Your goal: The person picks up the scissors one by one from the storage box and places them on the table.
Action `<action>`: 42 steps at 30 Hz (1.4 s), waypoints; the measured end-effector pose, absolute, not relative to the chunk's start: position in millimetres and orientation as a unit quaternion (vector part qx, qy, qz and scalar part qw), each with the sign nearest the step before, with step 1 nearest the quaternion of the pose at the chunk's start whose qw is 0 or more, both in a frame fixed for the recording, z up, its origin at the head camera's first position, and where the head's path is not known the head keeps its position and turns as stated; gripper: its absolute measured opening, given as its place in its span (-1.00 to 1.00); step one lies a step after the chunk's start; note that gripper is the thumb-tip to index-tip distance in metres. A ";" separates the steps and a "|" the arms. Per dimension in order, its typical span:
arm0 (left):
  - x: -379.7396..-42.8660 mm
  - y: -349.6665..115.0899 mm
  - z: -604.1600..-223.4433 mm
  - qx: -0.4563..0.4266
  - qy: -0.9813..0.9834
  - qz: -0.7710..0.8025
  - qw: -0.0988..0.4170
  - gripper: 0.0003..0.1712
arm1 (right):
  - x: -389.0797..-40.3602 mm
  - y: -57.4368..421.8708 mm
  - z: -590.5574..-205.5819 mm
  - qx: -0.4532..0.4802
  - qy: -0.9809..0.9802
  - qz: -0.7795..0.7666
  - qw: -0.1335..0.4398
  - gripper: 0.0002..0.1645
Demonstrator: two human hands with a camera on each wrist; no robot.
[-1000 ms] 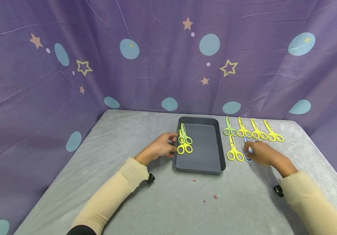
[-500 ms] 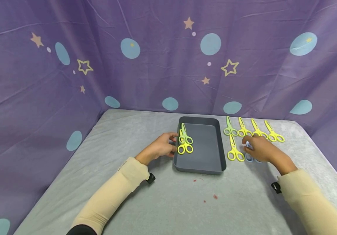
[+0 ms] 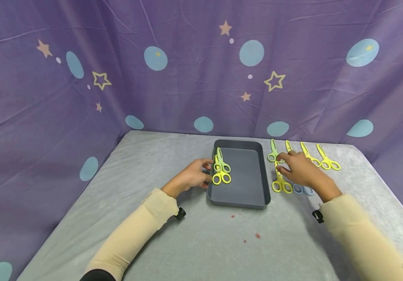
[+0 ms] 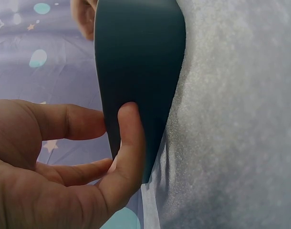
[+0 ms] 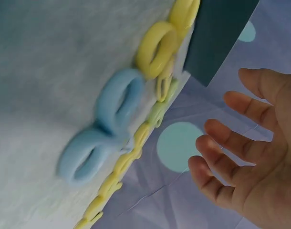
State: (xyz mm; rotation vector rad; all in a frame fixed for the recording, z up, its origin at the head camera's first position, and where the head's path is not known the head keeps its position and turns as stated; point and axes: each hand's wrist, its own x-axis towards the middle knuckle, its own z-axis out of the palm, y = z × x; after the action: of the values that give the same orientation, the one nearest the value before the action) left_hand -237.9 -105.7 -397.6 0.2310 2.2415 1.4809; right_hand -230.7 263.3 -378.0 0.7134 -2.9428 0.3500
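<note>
At the left side of a dark grey tray, my left hand holds the rim. In the left wrist view one digit lies along the tray's outer wall while other fingertips meet the rim. My right hand hovers with loosely bent, spread fingers and nothing in them. It is over the near row, beside yellow scissors and blue scissors, whose blades it hides in the head view. Inside the tray, green scissors overlap yellow scissors along the left wall.
Behind the right hand lies a row of scissors: green scissors at the left, then several yellow scissors. The grey cloth-covered table has small red marks in front of the tray. A purple curtain hangs behind.
My right hand has let go of the blue scissors, now flat on the table, and moved left over the near yellow scissors. The left hand and tray have stayed put.
</note>
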 end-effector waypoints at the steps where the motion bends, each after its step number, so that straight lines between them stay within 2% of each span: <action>1: -238.0 -105.8 -397.5 0.083 0.810 0.536 0.222 -0.17 | -231.5 260.5 -377.7 0.237 -0.963 0.116 0.049 -0.66; 9: -237.6 -105.8 -395.3 0.084 0.807 0.539 0.224 -0.16 | -237.7 232.0 -370.5 0.238 -0.963 0.110 0.054 -0.64; 24: -236.2 -106.3 -394.6 0.079 0.808 0.541 0.220 -0.17 | -252.7 174.5 -373.4 0.313 -0.944 0.082 0.061 -0.62; 34: -236.0 -107.1 -394.1 0.077 0.806 0.543 0.223 -0.18 | -258.4 150.7 -376.5 0.340 -0.938 0.065 0.000 -0.28; 42: -236.8 -105.6 -394.5 0.075 0.807 0.541 0.224 -0.19 | -259.5 139.4 -380.8 0.338 -0.937 0.061 -0.069 -0.12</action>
State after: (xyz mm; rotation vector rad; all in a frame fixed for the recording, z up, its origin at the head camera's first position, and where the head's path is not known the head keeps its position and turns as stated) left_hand -236.8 -105.6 -394.5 0.2073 2.2267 1.4930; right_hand -259.5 139.4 -380.8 1.1101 -3.0787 0.2004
